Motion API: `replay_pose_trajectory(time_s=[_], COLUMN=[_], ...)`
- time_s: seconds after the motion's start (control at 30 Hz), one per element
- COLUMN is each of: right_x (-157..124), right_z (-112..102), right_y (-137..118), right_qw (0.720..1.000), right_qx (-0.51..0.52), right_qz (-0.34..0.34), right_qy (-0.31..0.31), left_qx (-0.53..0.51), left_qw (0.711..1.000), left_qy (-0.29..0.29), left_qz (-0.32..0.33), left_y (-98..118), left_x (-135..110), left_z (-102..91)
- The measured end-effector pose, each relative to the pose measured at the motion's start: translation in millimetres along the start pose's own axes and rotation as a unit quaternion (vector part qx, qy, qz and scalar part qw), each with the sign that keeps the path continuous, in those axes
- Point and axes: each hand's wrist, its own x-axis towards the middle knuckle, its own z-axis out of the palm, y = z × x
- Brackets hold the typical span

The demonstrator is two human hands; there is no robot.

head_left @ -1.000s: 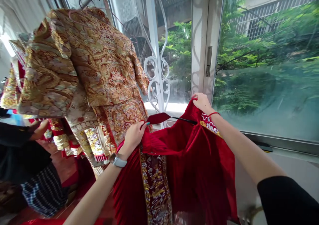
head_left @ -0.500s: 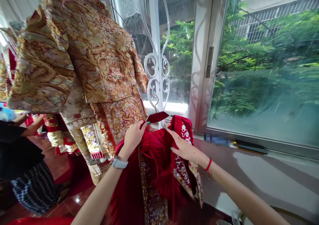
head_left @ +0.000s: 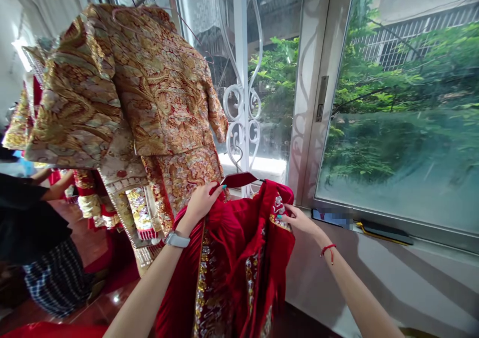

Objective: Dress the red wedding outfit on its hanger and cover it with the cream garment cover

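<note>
- Left hand (head_left: 204,198) pinches the red garment (head_left: 235,248) at its top edge, some fingers hidden;
- right hand (head_left: 299,220) touches its embroidery (head_left: 278,203); pinching or not, cannot tell;
- bottom cut off; creased crimson, gold-and-silver trim; around a hanger (head_left: 237,167), near the window (head_left: 392,153).

Daylight enters through the window (head_left: 396,143) at right — the ledge (head_left: 271,168) near mid-frame glares almost white. Shadows slant across the lower-right wall (head_left: 329,273); the red garment (head_left: 232,258) has dark folds. Lower left is dim — wide-angle distortion stretches the edges.
</note>
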Motion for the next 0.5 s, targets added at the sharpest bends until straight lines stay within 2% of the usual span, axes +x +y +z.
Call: replay_pose_trajectory(time_s=[0.1,0.17,0.23,0.37,0.43,0.5], right_x=[-10,-16,-19,-20,-22,-21], right_z=[-4,-2,5,20,13,-7], right_y=[-5,-8,-9,-12,-21,-37], right_qw=[0.982,0.965,0.964,0.978,0.988,0.996], right_qx=[0.152,0.222,0.24,0.206,0.152,0.061], right_qz=[0.029,0.04,0.034,0.003,-0.017,-0.065], right_qy=[-0.109,-0.135,-0.112,-0.012,0.004,0.017], left_qx=[-0.01,-0.022,-0.036,-0.049,-0.048,-0.047], left_qw=[1.0,1.0,0.999,0.998,0.998,0.998], left_qy=[0.006,0.009,0.005,0.014,0.022,0.026], left_qz=[0.003,0.012,0.022,0.026,0.025,0.03], left_y=[-3,-5,-6,-8,-9,-10], left_x=[3,4,6,7,7,6], left_z=[1.4,3.0,4.6,7.0,7.5,8.2])
